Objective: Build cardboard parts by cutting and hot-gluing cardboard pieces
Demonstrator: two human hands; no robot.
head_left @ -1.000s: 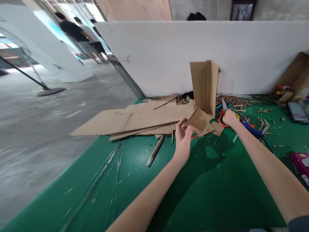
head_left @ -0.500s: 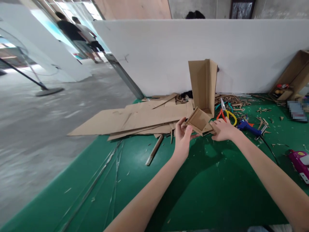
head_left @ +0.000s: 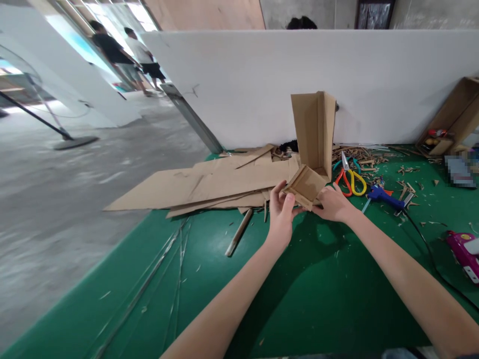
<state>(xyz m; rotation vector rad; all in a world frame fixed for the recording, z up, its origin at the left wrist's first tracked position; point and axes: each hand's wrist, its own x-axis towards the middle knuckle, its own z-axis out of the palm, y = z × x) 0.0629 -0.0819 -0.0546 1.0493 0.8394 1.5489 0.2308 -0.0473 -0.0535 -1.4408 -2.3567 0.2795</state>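
Observation:
A small shallow cardboard box (head_left: 305, 184) with raised edges is tilted between my hands above the green table. My left hand (head_left: 281, 214) grips its left side, thumb in front and fingers behind. At its lower right edge, my right hand (head_left: 333, 203) is closed with curled fingers against the cardboard; the fingertips are partly hidden. Just behind stands a tall folded cardboard piece (head_left: 309, 129), upright. Scissors (head_left: 351, 179) with red and yellow handles lie to the right of my right hand, beside a blue glue gun (head_left: 387, 198).
Flat cardboard sheets (head_left: 224, 182) are stacked at the left, overhanging the table edge. Cardboard scraps (head_left: 364, 155) lie at the back. A purple device (head_left: 464, 252) is at right, near an open cardboard box (head_left: 454, 112). A white partition (head_left: 243, 85) bounds the table's back. Two people stand far left.
My right hand has moved left, closer to the small box's lower edge. The box has shifted slightly left with my left hand. The people in the background have moved a little.

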